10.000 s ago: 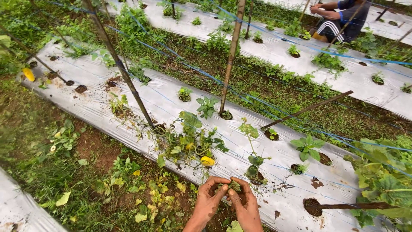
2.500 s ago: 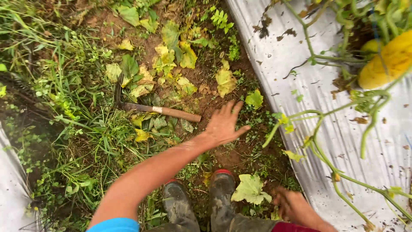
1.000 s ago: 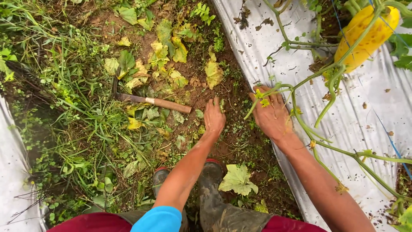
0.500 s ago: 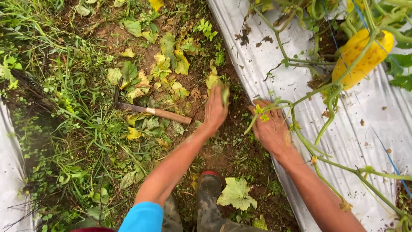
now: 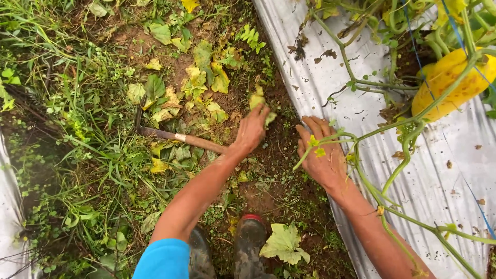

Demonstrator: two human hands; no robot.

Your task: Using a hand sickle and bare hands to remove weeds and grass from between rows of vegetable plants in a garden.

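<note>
The silver plastic mulch sheet point(image 5: 330, 77) runs down your right side, with a bare soil path point(image 5: 268, 186) between it and the weedy grass point(image 5: 77, 155); a yellow overripe cucumber point(image 5: 449, 82) hangs among green vines point(image 5: 382, 134) over the sheet; a wooden-handled hoe point(image 5: 181, 138) lies on the ground just left of your left hand point(image 5: 251, 132); that hand's fingers are closed on a yellowed leaf point(image 5: 257, 98), pinching it, as far as I can tell; your right hand point(image 5: 323, 155) rests flat at the sheet's edge, fingers spread, beneath a vine stem.
</note>
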